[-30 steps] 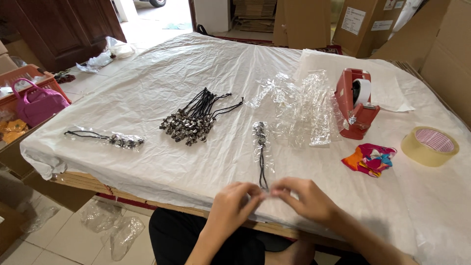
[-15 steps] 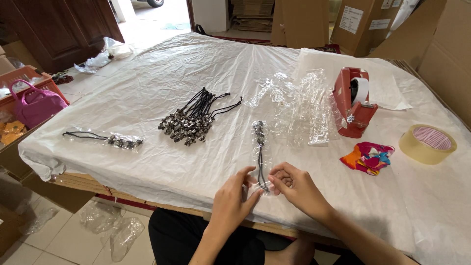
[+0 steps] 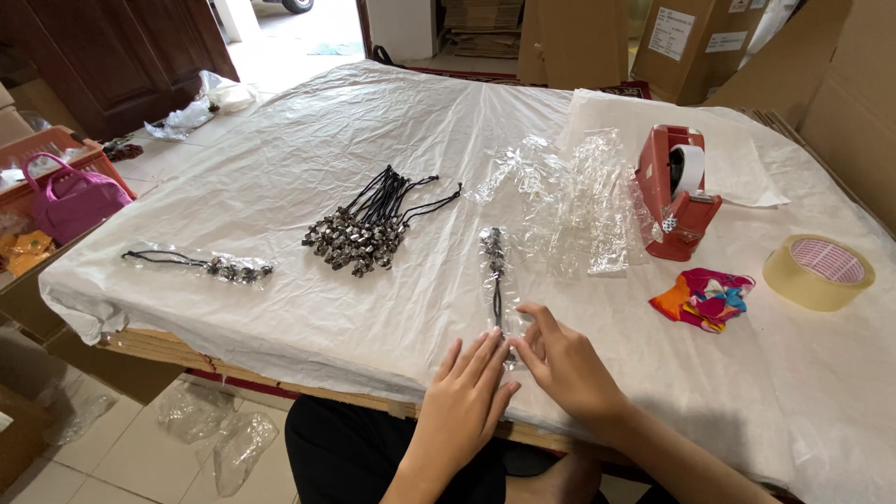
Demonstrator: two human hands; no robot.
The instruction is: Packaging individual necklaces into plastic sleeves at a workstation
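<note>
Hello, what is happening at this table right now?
A person presses both hands flat on a narrow clear plastic sleeve holding a black beaded cord. The left hand and right hand meet at its near end. A loose pile of black beaded cords lies further back, another bagged cord to the left, and a red tape dispenser to the right.

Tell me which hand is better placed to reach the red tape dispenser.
The right hand. The red tape dispenser stands up and to the right of it, while the left hand lies flat on the far side of the bagged black cord charm.
</note>
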